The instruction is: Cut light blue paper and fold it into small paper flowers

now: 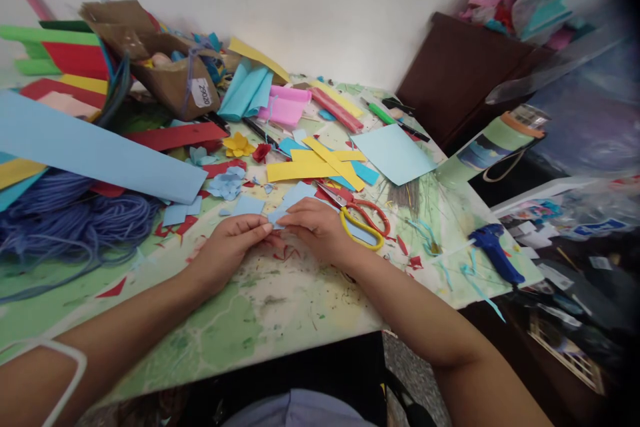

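Observation:
Near the middle of the table, my left hand and my right hand meet over a small piece of light blue paper. Both pinch it between thumb and fingers; most of its shape is hidden by them. Just beyond lie light blue paper squares. Scissors with one red and one yellow handle loop rest beside my right wrist, blades apart. A light blue paper flower sits past my left hand, with a yellow paper flower behind it.
Blue yarn and a long light blue strip cover the left side. Crossed yellow strips lie beyond the scissors. A blue glue gun and a tumbler stand at the right edge. A cardboard box is at the back.

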Demonstrator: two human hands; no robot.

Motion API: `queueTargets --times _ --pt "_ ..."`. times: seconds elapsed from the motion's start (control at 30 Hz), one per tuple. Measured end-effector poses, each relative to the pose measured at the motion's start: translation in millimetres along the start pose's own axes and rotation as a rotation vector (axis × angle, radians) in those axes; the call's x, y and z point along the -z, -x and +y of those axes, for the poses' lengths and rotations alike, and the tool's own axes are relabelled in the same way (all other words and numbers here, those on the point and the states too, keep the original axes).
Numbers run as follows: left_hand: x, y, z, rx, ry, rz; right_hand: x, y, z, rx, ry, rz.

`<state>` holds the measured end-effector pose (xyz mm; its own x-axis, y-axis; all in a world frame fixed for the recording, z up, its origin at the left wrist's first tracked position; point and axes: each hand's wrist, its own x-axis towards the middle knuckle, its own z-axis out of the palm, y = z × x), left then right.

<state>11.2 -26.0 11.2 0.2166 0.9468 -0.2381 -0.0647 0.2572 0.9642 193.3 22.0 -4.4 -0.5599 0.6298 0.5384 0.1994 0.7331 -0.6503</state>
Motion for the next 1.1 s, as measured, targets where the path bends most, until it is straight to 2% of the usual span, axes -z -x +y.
queueTargets --times 0.13,0.3,0.47,0.63,0.8,0.93,1.1 --pt "-1.1 -1 -1 0.009 0.05 0.042 -5 2 1 -0.054 -0.016 0.052" --pt "-2.6 -1 2 0.022 0.195 0.063 -7 3 -2 -0.122 -0.084 0.04" --pt "-2.5 -2 -1 0.013 0.105 0.077 -7 1 -5 -0.204 -0.166 0.069" --pt "-6.6 -1 -1 0.008 -0.004 0.086 -13 -2 -7 -0.373 -0.326 0.151" --pt "-8.2 0 -1 0.02 0.012 0.083 -22 0 -7 -0.578 -0.519 0.229" --pt "-7.0 -1 -3 -0.01 0.019 0.06 -21 -1 -7 -0.587 -0.519 0.24" --pt "-8.1 -2 -2 0.005 -0.064 0.087 -17 -1 -9 -0.574 -0.482 0.226"
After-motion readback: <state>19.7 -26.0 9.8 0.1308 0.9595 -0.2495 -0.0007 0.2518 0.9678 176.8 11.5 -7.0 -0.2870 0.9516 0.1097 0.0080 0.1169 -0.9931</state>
